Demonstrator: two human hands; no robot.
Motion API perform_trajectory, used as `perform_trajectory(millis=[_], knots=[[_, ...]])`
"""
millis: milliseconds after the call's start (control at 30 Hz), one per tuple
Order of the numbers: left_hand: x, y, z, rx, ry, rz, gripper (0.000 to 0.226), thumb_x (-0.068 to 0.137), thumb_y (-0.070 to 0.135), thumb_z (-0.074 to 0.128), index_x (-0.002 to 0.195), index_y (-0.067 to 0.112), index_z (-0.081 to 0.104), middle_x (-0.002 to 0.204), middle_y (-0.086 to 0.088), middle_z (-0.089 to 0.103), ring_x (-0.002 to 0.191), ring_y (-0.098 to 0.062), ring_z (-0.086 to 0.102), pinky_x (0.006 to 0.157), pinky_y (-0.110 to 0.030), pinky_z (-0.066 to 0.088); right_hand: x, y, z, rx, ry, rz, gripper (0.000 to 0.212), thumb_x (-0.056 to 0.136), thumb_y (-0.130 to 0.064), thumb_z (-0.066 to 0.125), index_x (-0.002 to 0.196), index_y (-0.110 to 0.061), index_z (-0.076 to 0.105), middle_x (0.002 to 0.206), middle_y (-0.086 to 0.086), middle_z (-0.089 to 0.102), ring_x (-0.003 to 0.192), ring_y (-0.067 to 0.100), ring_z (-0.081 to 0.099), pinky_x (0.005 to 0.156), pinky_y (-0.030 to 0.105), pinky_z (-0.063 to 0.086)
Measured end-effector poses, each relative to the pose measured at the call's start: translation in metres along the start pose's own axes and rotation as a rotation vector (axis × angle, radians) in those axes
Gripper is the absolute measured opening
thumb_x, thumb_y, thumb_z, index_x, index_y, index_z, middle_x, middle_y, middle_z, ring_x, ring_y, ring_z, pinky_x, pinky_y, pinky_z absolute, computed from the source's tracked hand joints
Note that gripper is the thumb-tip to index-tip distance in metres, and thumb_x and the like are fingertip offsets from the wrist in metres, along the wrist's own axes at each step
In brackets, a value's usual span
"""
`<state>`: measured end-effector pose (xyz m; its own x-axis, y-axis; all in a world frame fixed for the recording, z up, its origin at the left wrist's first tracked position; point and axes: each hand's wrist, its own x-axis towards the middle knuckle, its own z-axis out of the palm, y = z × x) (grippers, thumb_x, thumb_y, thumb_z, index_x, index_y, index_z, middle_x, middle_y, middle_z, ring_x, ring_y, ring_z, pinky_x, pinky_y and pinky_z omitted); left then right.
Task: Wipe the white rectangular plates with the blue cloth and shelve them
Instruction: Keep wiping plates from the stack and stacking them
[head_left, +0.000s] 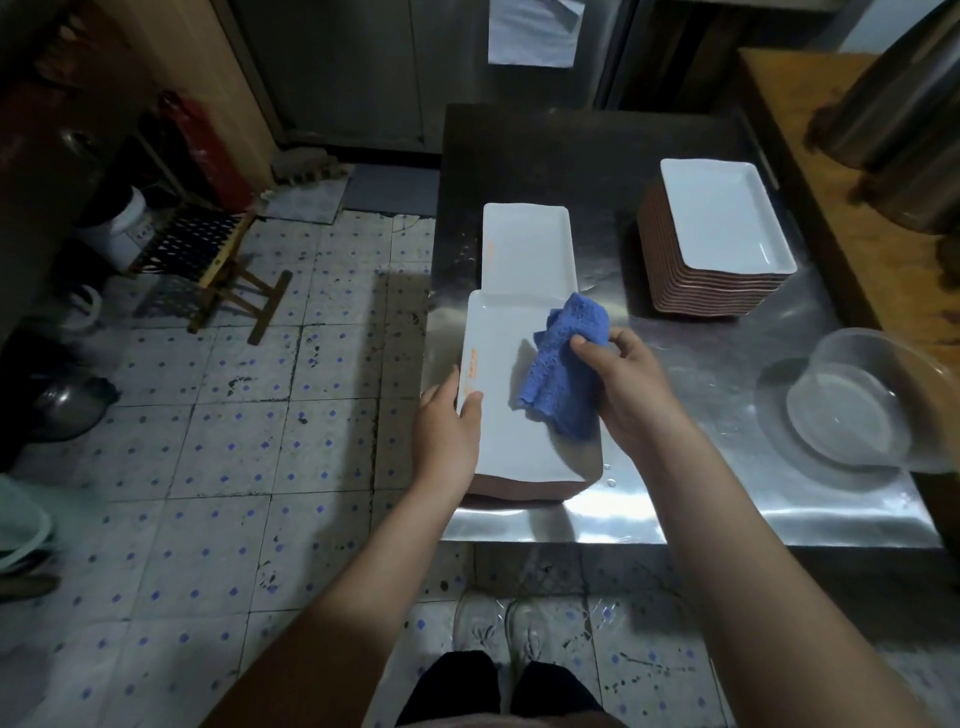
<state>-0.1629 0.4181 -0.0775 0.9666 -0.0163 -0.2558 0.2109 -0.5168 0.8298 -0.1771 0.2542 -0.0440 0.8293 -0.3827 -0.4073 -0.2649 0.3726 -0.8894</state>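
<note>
A white rectangular plate (506, 358) is lifted over the near left part of the steel table (691, 374). My left hand (449, 421) grips its left edge, thumb on top. My right hand (626, 384) holds the crumpled blue cloth (563, 364) on the plate's right half. A second white plate (527, 249) lies flat on the table just beyond it. At the back right stands a tall stack of white plates (722, 218) with brown undersides.
A clear plastic bowl (852, 400) sits at the table's right edge. A wooden counter (831, 171) with a steel pot (904, 104) runs along the right. On the tiled floor to the left stand a folding stool (208, 260) and a white bucket (122, 223).
</note>
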Motion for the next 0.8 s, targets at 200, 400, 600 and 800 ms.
perform_trajectory(millis=[200,400,600,800], knots=[[0.021,-0.001,-0.002,-0.027,-0.139,-0.025,0.04,0.098,0.026,0.039,0.137,0.019,0.045,0.132,-0.005,0.054,0.111,-0.021,0.055,0.085,-0.03,0.045,0.012,-0.016,0.002,-0.044,0.019,0.002,0.01,0.092,-0.021,0.06,0.089,-0.014,0.053,0.09,0.006,0.067,0.084,0.018,0.065,0.08,0.034,0.051],[0.064,0.036,-0.007,-0.109,-0.055,-0.08,0.041,0.095,0.029,0.046,0.133,0.016,0.047,0.13,-0.005,0.053,0.109,-0.02,0.053,0.086,-0.028,0.04,0.031,-0.034,0.0,-0.031,0.001,0.009,0.014,0.093,-0.026,0.059,0.091,-0.012,0.057,0.088,0.004,0.07,0.081,0.016,0.068,0.072,0.031,0.055],[0.127,0.07,0.006,-0.229,0.022,-0.092,0.029,0.092,0.023,0.05,0.118,0.011,0.055,0.104,-0.001,0.058,0.08,-0.006,0.053,0.062,-0.019,0.039,0.067,-0.051,-0.004,-0.044,0.04,0.047,0.013,0.09,-0.021,0.063,0.088,-0.011,0.056,0.081,0.007,0.07,0.066,0.016,0.069,0.061,0.027,0.056],[0.191,0.078,0.035,-0.093,-0.099,-0.175,0.014,0.089,0.023,0.058,0.08,0.012,0.059,0.077,-0.008,0.051,0.079,-0.019,0.046,0.072,-0.031,0.041,0.11,-0.061,-0.008,0.028,-0.006,0.134,0.009,0.09,-0.014,0.061,0.09,-0.008,0.055,0.088,0.014,0.073,0.076,0.026,0.071,0.067,0.035,0.057]])
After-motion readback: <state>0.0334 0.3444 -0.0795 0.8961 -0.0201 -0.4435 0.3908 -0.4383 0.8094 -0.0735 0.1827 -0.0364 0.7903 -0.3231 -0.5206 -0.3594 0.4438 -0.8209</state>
